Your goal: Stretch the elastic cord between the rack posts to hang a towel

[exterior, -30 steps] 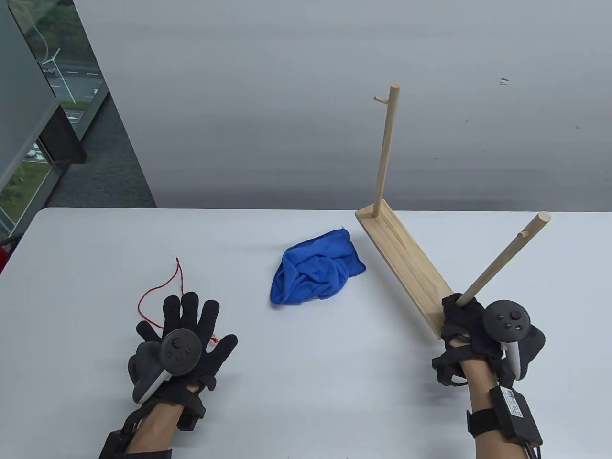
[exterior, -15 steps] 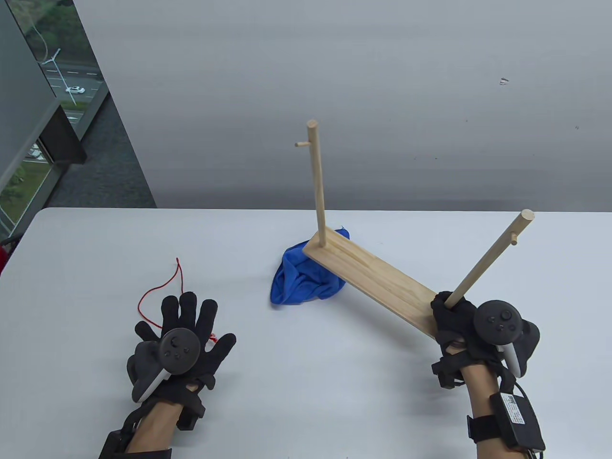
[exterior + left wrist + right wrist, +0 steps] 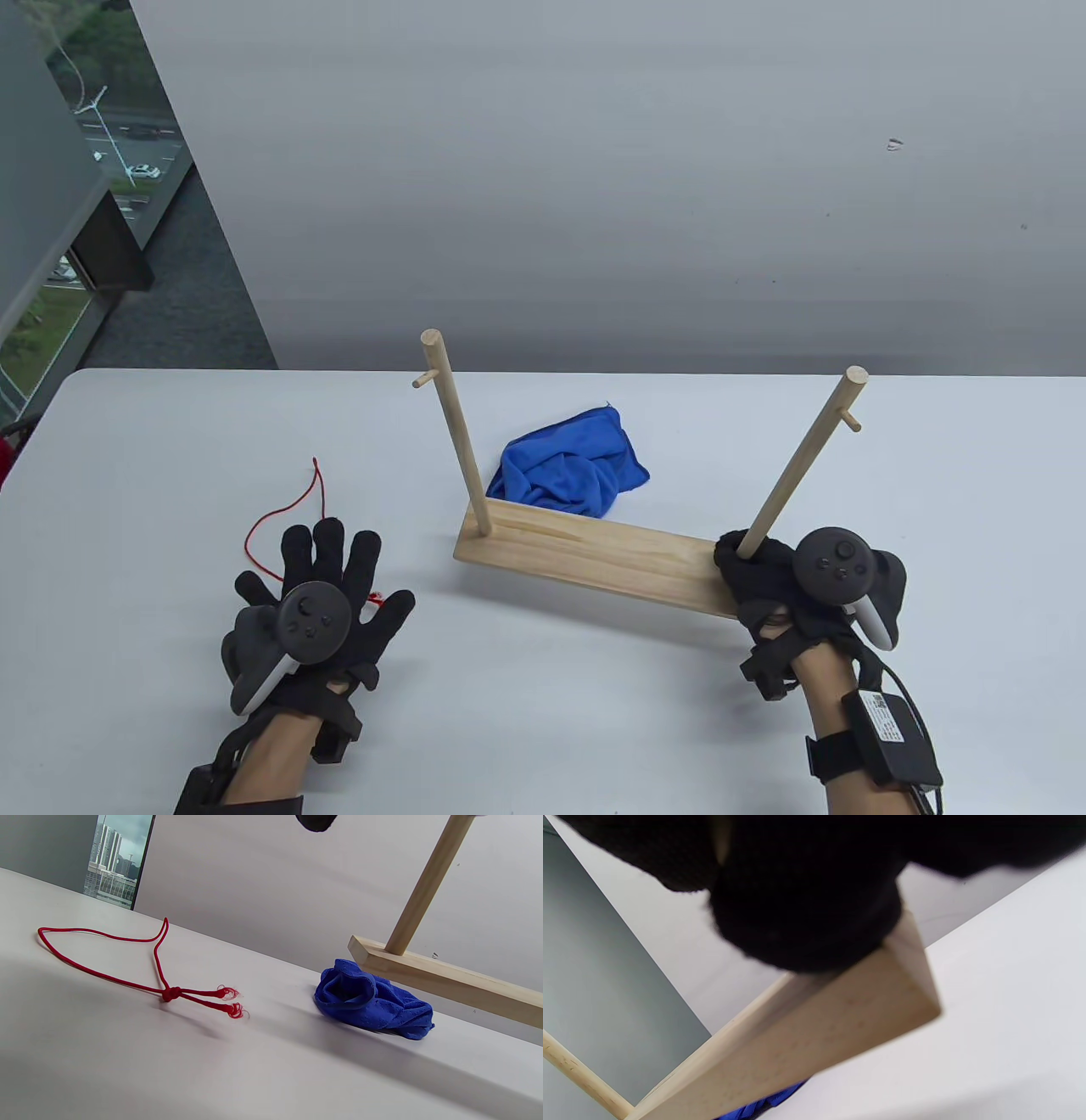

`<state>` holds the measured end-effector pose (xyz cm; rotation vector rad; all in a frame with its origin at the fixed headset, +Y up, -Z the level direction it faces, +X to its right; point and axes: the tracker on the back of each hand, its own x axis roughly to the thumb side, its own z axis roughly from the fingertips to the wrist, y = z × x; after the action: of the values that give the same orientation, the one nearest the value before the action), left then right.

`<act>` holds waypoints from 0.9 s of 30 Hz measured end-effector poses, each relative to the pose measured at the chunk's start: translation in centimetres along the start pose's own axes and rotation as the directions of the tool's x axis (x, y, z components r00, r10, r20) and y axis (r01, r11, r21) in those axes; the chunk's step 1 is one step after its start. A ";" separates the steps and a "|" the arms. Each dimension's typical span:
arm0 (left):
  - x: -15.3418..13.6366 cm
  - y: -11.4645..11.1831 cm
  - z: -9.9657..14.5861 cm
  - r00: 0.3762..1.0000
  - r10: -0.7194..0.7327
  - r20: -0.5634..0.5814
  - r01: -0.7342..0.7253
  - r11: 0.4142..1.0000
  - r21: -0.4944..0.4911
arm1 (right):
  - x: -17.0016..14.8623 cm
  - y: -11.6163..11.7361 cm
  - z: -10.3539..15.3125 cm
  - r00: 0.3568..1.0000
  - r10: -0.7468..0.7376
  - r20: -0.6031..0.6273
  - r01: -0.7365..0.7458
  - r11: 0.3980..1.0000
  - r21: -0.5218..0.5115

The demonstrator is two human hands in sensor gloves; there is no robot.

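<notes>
At four o'clock on the white table (image 3: 594, 730), the right hand (image 3: 768, 577) is clamped around the foot of the right post (image 3: 802, 463) of the wooden rack (image 3: 594, 556), fingers curled tight where post meets base. The rack's base is seen lying across the table from nine to three o'clock, with the left post (image 3: 458, 433) standing at its far end; a small peg juts from each post near the top. Just behind the base, at twelve o'clock, the blue towel (image 3: 568, 471) is bunched in a heap. Over at eight o'clock, the left hand (image 3: 318, 586) is laid flat, fingers spread and nothing gripped. The red elastic cord (image 3: 127, 963) is left slack in a knotted loop on the table, partly under those fingers.
</notes>
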<state>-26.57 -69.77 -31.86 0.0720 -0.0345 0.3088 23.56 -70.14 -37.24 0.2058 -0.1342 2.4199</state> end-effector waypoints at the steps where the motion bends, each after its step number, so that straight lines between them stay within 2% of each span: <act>1: 0.0 0.0 0.0 1.000 0.001 -0.001 -0.001 1.000 0.001 | 0.0 0.3 -0.1 1.000 -0.002 0.003 0.002 1.000 0.015; 12: -0.3 0.0 0.0 1.000 -0.003 -0.012 0.003 1.000 -0.003 | -0.7 3.3 -2.1 0.997 -0.073 0.023 0.068 0.982 0.179; 21: -0.4 0.0 -0.1 1.000 -0.007 -0.023 0.007 1.000 -0.004 | -1.6 5.1 -3.2 0.997 -0.074 0.007 0.069 0.961 0.267; 27: -0.5 0.0 -0.1 1.000 -0.008 -0.029 0.008 1.000 -0.007 | -2.0 5.6 -3.7 0.997 -0.081 -0.002 0.079 0.959 0.273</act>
<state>-27.02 -69.94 -32.00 0.0605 -0.0066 0.3020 20.94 -75.06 -41.49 0.3401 0.2019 2.3500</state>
